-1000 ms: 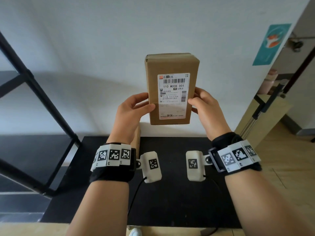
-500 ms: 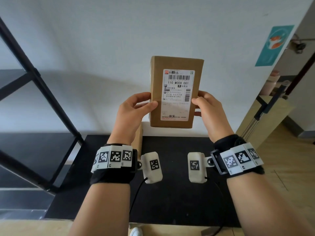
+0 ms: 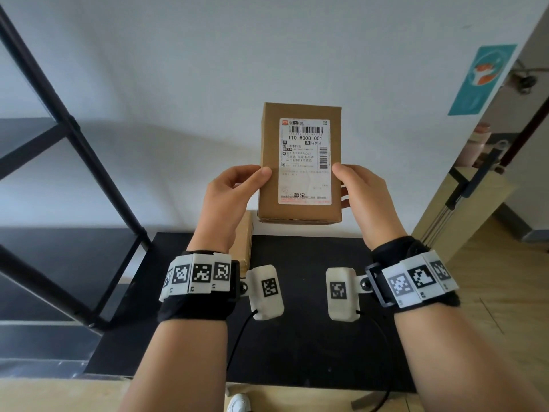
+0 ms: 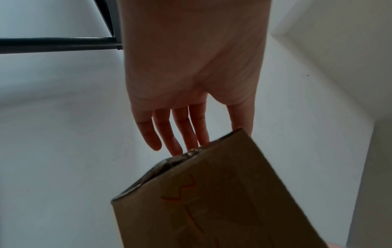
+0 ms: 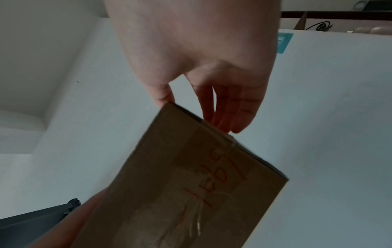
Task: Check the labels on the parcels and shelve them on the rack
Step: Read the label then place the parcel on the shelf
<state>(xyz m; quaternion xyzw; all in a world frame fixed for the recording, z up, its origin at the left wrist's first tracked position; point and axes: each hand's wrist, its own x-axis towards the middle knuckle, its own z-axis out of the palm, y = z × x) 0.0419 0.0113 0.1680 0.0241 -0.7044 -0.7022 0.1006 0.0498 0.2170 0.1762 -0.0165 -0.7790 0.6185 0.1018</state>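
Note:
A brown cardboard parcel (image 3: 300,162) stands upright in the air in front of the white wall, its white shipping label (image 3: 305,160) facing me. My left hand (image 3: 234,191) pinches its left edge with the thumb on the front and the fingers behind. My right hand (image 3: 361,188) pinches the right edge the same way. The left wrist view shows the parcel (image 4: 212,201) from below with the left hand (image 4: 191,107) behind it. In the right wrist view the parcel (image 5: 191,184) bears red handwriting, held by the right hand (image 5: 201,92).
A black metal rack (image 3: 71,150) with dark shelves stands at the left. A black table (image 3: 303,337) lies below my hands, with a second cardboard parcel (image 3: 244,242) standing behind my left wrist. A doorway and wooden floor lie at the right.
The parcel has turned slightly so that its labelled face points squarely at me, and it has shifted a little to the right. Both hands keep the same hold.

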